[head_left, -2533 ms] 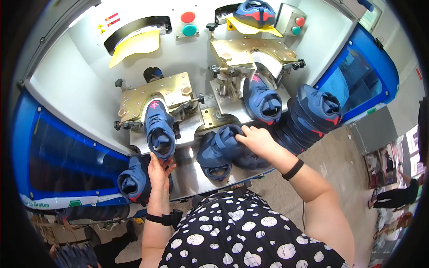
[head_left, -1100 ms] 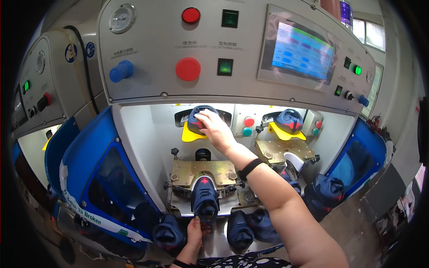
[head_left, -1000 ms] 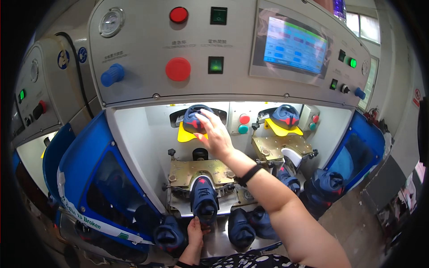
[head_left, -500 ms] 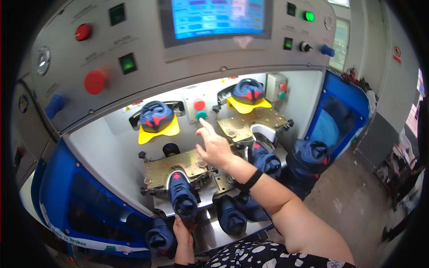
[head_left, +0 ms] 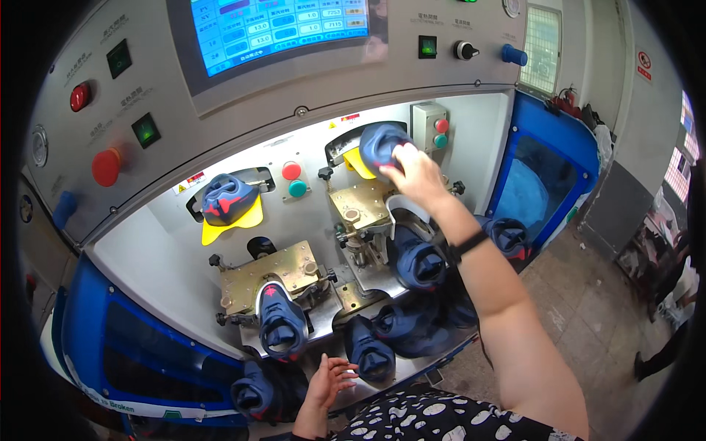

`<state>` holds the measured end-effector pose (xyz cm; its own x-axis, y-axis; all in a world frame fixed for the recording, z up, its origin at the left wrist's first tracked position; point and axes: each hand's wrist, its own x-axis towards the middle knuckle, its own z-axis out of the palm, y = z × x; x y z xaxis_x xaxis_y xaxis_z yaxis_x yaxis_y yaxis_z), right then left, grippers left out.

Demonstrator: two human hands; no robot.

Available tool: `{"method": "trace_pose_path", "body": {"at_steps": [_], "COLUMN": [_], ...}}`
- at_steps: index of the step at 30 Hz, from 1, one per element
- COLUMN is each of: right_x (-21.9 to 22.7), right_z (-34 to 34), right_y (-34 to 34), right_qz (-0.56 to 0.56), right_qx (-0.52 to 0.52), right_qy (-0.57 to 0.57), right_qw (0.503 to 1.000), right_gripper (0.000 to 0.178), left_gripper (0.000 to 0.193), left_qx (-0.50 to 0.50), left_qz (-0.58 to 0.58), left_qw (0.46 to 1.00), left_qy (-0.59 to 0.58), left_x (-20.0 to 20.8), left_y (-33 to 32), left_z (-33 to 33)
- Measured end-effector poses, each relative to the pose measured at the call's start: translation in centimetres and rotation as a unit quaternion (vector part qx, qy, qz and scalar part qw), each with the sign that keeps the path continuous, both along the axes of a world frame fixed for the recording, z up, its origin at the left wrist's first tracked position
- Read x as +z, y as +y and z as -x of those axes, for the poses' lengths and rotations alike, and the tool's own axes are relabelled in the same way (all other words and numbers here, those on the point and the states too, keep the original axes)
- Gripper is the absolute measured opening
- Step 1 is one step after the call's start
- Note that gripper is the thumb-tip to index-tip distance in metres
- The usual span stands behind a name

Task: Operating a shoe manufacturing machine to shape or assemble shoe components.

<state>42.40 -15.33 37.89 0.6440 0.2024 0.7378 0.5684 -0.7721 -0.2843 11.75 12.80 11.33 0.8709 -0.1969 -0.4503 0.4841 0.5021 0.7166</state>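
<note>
My right hand (head_left: 413,173) reaches up into the machine and grips a dark blue shoe upper (head_left: 380,145) sitting on the right yellow mould (head_left: 354,161). My left hand (head_left: 329,380) is low at the front shelf, fingers apart, holding nothing, beside a blue shoe (head_left: 369,351) lying there. Another blue and red upper (head_left: 223,199) rests on the left yellow mould (head_left: 231,223). A blue shoe (head_left: 280,323) is clamped toe-forward in the left brass fixture (head_left: 271,269). A further shoe (head_left: 416,259) sits in the right fixture (head_left: 358,208).
The grey control panel above carries a blue screen (head_left: 280,26), red and green buttons (head_left: 107,166) and a knob. Blue guards (head_left: 543,175) flank the opening. More blue shoes (head_left: 262,386) pile at the front shelf and to the right (head_left: 510,235). Tiled floor lies right.
My right hand moved from the left mould's upper across to the right mould and took hold of the upper there. My view swung rightward. The left hand stayed low at the front shelf.
</note>
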Motion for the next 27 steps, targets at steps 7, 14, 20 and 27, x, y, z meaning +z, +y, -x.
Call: {"method": "trace_pose_path", "body": {"at_steps": [7, 14, 20, 27], "right_x": [-10.5, -16.2, -17.2, -16.9], "right_z": [16.8, 24.8, 25.8, 18.2], "right_y": [0.0, -0.7, -2.2, -6.3], "right_qz": [0.024, 0.031, -0.024, -0.003], "right_qx": [0.077, 0.136, 0.245, 0.023], "right_qy": [-0.041, 0.001, 0.031, 0.022], "right_qw": [0.996, 0.99, 0.969, 0.999], "right_gripper": [0.026, 0.039, 0.041, 0.042], "left_gripper": [0.045, 0.063, 0.058, 0.063], "left_qx": [-0.076, -0.015, 0.021, 0.066], "left_qz": [-0.022, 0.033, 0.057, 0.025], "left_qw": [0.993, 0.979, 0.991, 0.997], "left_qy": [-0.09, -0.199, -0.123, 0.0], "left_x": [3.6, 6.8, 4.4, 1.3], "left_y": [-4.2, -9.4, -8.3, -4.9], "left_z": [-2.6, -5.2, -3.8, 0.1]}}
